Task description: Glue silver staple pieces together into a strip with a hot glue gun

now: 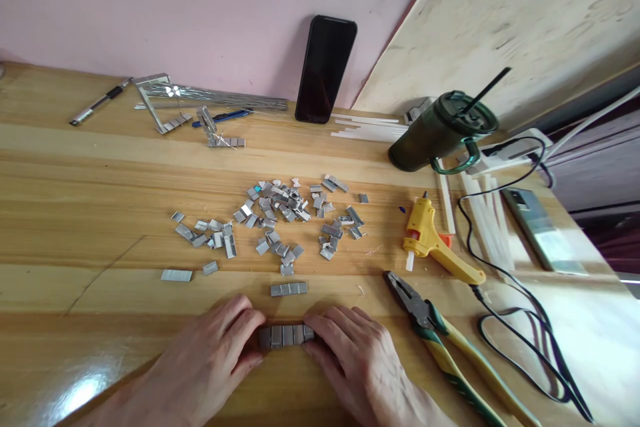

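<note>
My left hand [210, 360] and my right hand [355, 353] lie on the wooden table [75, 200] near its front edge. Between their fingertips sits a short row of small grey metal pieces [286, 335], pressed from both ends by curled fingers. A second row of joined metal pieces [289, 289] lies just beyond. Farther back, several loose metal pieces [280, 213] are scattered across the middle of the table.
Pliers with green-yellow handles [440, 340] lie right of my right hand. Beyond them are a yellow glue gun [430, 237] with a black cord, a dark tumbler with a straw [440, 130], white glue sticks [480, 213] and a phone [543, 230]. Another phone [325, 70] leans on the wall; metal strips [200, 97] and a pen [97, 103] lie back left.
</note>
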{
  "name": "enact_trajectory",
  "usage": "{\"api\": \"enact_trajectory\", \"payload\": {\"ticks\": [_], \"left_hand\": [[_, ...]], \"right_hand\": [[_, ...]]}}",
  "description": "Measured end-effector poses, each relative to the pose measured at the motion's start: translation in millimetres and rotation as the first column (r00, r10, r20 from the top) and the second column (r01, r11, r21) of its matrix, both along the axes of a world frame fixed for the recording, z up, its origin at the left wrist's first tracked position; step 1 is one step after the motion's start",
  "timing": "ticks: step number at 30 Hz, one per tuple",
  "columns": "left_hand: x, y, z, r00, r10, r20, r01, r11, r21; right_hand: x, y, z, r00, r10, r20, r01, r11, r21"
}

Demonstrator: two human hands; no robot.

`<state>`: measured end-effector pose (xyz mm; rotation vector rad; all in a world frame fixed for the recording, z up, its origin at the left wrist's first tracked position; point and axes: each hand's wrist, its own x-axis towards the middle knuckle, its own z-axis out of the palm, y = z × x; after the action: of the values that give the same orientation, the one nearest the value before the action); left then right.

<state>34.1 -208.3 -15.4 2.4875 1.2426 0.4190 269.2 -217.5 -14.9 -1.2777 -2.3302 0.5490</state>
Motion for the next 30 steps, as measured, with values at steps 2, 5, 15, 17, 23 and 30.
{"api": "enact_trajectory", "payload": {"ticks": [2,5,15,17,23,30], "left_hand": [[2,-1,-1.8,1.0,0.015,-0.015,-0.016,1.0,-0.027],[4,-1,-2.5,1.0,-0.002,-0.01,0.002,0.999,-0.038],[4,-7,-14.4,1.0,0.015,0.026,-0.016,1.0,0.014],[6,-8,-15.7,0.999,0.037,0.014,-0.037,0.999,0.002],[11,-2,-3.1,0.999,-0.01,-0.054,0.006,0.997,-0.074],[12,-1,4.3,0.998,-0.017,-0.065,0.005,0.985,-0.173]], "right_hand": [[0,0,0.1,1.0,-0.005,0.004,0.005,1.0,0.008],[0,0,0.0,1.0,-0.013,0.011,0.012,1.0,0.012],[-1,-1,-0.1,1.0,-0.006,0.001,0.006,1.0,0.02],[-1,0,-0.8,1.0,-0.002,-0.001,0.002,0.999,0.033],[5,-1,-6.6,0.999,0.033,0.041,-0.035,0.998,0.057],[12,-3,-13.4,0.994,0.074,0.077,-0.076,0.997,0.027]]}}
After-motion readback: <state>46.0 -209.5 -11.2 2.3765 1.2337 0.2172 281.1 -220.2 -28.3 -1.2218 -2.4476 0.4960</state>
